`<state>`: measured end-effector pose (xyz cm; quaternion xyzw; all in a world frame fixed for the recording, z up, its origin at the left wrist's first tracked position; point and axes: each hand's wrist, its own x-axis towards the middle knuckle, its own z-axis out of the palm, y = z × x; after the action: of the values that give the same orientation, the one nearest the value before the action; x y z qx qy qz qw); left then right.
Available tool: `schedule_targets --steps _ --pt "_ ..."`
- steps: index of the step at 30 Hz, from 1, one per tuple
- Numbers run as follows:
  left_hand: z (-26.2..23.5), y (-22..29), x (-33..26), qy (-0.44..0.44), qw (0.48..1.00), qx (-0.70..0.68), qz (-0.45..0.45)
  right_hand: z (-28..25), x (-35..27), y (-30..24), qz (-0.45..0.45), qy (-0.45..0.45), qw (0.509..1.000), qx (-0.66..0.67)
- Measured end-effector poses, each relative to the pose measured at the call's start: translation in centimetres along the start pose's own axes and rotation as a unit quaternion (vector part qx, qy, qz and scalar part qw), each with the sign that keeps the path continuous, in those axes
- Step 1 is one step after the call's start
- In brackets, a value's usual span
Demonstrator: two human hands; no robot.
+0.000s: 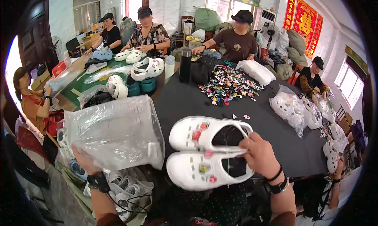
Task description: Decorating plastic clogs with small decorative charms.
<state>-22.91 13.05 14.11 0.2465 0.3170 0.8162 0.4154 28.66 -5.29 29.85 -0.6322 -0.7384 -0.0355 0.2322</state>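
My right hand [262, 153] is closed round the heel ends of two white clogs, pinching them together side by side. The upper clog [189, 127] and the lower clog [187, 173] carry small coloured charms on their tops, with toes toward the left. They are held over the front edge of the black table. On the left, my left hand [84, 160] grips a clear plastic bag [114, 127] by its lower left corner; its fingers are partly hidden behind the plastic. The bag is wide and wrinkled, and seems flat.
A heap of colourful charms [230, 84] lies on the black table [185, 102], beside a dark bottle [185, 65] and a white bag [256, 71]. Bagged clogs [289, 108] lie at right, and more [130, 194] below my left hand. Several people work around the tables.
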Motion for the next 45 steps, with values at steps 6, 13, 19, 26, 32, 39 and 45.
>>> schedule_targets --steps 6,13,19,26,32,39,45 --pt "-3.3 -4.8 -0.4 0.030 0.886 0.349 0.303 4.8 3.1 0.3 0.065 0.031 0.997 0.030" --pt "4.4 -2.5 -7.0 -0.425 0.616 0.599 0.287 8.1 3.9 -0.8 0.119 -0.062 0.991 -0.028" --pt "5.5 -5.8 -9.5 -0.442 0.703 0.535 0.157 10.1 5.7 -2.7 0.106 -0.008 0.994 -0.002" --pt "6.1 -6.0 -8.3 -0.395 0.745 0.487 0.228 8.9 3.8 -2.2 0.116 -0.019 0.990 0.080" --pt "2.4 -5.2 -4.1 -0.245 0.743 0.572 0.249 6.9 1.5 0.1 0.125 -0.041 0.945 0.300" --pt "0.2 -4.8 -0.1 -0.113 0.818 0.515 0.231 8.6 -2.4 3.2 0.187 0.038 0.831 0.523" --pt "-1.0 -3.2 5.8 0.019 0.934 0.358 0.016 12.4 -4.1 6.9 0.321 0.205 0.823 0.421"
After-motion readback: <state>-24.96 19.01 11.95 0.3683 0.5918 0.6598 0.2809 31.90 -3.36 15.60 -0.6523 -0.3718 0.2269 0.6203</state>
